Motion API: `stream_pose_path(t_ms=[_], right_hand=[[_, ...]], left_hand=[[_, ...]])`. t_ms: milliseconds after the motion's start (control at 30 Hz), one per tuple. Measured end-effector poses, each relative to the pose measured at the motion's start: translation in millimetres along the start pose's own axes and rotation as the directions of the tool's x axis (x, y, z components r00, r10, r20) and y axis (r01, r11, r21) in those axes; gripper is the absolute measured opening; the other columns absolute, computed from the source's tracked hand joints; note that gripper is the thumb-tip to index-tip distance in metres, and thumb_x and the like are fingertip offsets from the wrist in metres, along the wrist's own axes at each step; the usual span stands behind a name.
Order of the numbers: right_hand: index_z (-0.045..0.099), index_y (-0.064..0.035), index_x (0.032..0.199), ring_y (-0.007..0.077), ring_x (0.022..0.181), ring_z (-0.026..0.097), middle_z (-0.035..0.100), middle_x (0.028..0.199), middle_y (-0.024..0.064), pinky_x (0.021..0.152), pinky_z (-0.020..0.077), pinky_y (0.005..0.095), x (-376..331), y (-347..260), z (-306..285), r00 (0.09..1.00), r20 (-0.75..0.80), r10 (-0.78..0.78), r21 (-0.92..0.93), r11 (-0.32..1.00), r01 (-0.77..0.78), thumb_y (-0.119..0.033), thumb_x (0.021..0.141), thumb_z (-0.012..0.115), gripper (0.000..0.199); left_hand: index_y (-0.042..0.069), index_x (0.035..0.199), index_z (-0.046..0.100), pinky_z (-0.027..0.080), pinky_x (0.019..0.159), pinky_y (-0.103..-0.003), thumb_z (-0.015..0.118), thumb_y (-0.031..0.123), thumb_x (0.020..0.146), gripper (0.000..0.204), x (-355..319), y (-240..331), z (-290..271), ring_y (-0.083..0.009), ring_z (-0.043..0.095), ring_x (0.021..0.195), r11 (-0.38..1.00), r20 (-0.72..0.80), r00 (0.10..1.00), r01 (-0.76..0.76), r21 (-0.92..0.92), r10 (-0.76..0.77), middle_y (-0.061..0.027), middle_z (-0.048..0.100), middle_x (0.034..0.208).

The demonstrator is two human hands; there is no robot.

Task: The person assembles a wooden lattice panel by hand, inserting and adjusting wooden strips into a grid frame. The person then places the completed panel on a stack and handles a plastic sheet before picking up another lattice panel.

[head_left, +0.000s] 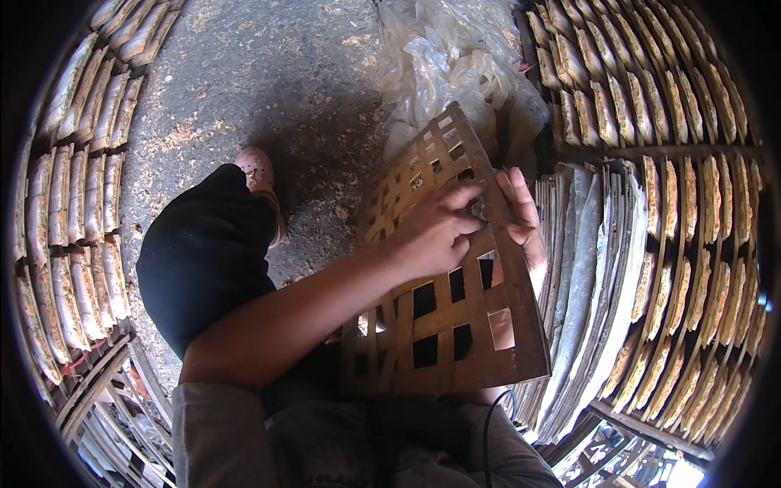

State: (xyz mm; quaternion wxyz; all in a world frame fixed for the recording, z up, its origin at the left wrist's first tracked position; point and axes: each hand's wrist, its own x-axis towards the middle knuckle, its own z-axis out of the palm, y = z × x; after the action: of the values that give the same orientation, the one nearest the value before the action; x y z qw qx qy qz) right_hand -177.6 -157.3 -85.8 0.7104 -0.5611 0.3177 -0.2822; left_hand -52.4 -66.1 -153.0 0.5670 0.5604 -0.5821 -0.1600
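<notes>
A brown lattice panel of woven flat strips, bamboo-like, stands tilted across my lap, its solid long edge on the right. My left hand lies over its front near that edge, fingers bent and closed in a pinch against the strips. Something small and pale may sit between those fingertips, too small to make out. Behind the panel runs my right forearm, partly visible through the square holes. My right hand comes out past the right edge and grips the panel there, its fingers pointing up; its thumb is hard to see.
Close on my right stands a stack of thin grey sheets or panels. Racks of pale, ragged-edged slabs rise on the right and left. Crumpled clear plastic sheeting lies ahead on the crumb-strewn concrete floor. A pink clog shows beyond my knee.
</notes>
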Motion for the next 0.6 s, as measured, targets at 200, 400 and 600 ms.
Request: stream_pose_path(t_ms=[200, 400, 600], right_hand=[[0.030, 0.0019, 0.152, 0.0283, 0.143, 0.035, 0.035, 0.154, 0.0199, 0.119, 0.0221, 0.0389, 6.5, 14.8, -9.4, 0.992, 0.120, -0.048, 0.120, 0.992, 0.033, -0.017, 0.082, 0.057, 0.077], [0.027, 0.0010, 0.153, 0.0282, 0.143, 0.035, 0.034, 0.154, 0.0208, 0.119, 0.0227, 0.0391, 1.1, 9.2, -17.6, 0.998, 0.048, -0.029, 0.011, 1.000, 0.028, -0.026, 0.089, 0.059, 0.076], [0.024, 0.0003, 0.154, 0.0280, 0.142, 0.036, 0.035, 0.153, 0.0225, 0.118, 0.0235, 0.0392, -1.1, 13.1, 13.0, 0.999, 0.022, -0.049, -0.111, 0.992, 0.051, -0.048, 0.095, 0.059, 0.083]], left_hand=[[0.004, 0.098, 0.068, 0.046, 0.097, -0.043, 0.063, -0.002, 0.078, 0.022, -7.0, 12.2, 16.4, -0.0336, 0.059, 0.115, 0.967, -0.250, 0.937, 0.215, -0.134, -0.243, -0.0161, 0.063, 0.118], [0.005, 0.108, 0.056, 0.048, 0.085, -0.043, 0.071, 0.003, 0.077, 0.035, 8.6, 17.1, 18.1, -0.0334, 0.063, 0.098, 0.891, -0.311, 0.841, 0.372, -0.258, -0.442, -0.0137, 0.064, 0.101], [0.005, 0.102, 0.057, 0.049, 0.079, -0.045, 0.069, 0.003, 0.075, 0.029, 22.3, -0.8, 1.0, -0.0340, 0.064, 0.091, 0.907, -0.233, 0.893, 0.413, 0.080, -0.386, -0.0126, 0.066, 0.093]])
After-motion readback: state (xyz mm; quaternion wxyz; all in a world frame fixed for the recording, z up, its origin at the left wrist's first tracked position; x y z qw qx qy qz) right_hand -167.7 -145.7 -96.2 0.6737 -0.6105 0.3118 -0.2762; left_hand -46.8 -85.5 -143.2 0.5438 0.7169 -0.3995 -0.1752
